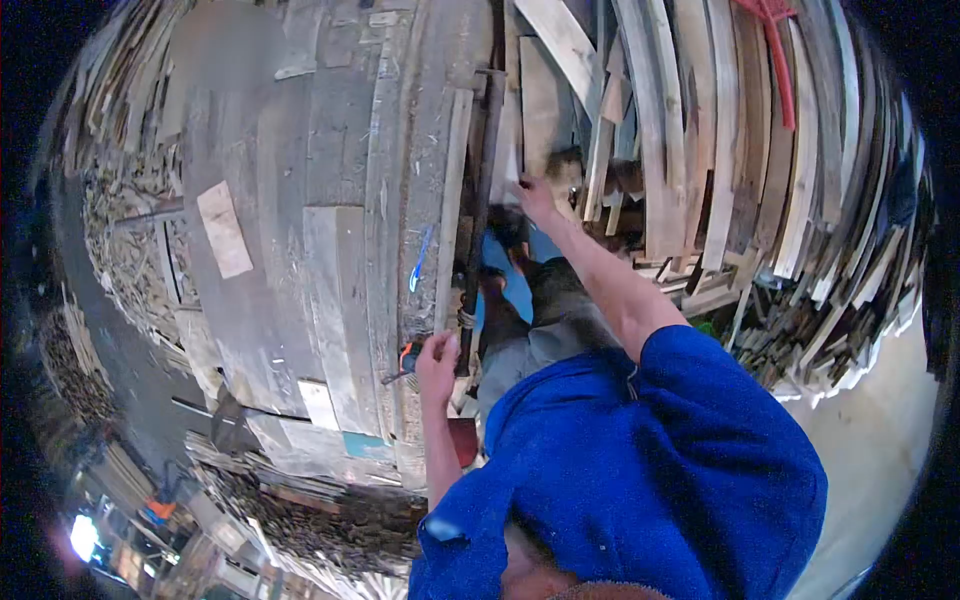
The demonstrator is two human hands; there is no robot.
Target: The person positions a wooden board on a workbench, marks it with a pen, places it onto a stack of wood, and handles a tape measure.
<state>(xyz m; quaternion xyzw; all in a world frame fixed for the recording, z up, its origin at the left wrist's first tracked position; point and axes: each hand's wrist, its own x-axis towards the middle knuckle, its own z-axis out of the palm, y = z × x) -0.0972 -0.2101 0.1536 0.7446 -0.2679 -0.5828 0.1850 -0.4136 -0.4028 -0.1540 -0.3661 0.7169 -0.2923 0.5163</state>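
My left hand (437, 360) is at the near right edge of the wooden workbench, its fingers curled. Just beside its fingertips is a small orange-and-black tool (407, 358) with a thin dark end; whether the hand grips it I cannot tell. Over the gap right of the bench my right hand (538, 200) is stretched forward, fingers bent together. A pale, blurred patch lies by its fingertips, and what they hold, if anything, is too small to make out. A bright blue slim object (420, 258) lies on the bench between the two hands.
The plank-topped workbench (275, 150) fills the left side, with a loose pale board (225, 230) on it. A dark metal bar (483, 170) runs along its edge. Long boards (720, 130) stand stacked at right, with a red plastic item (780, 60) on top. Offcuts (810, 340) pile below.
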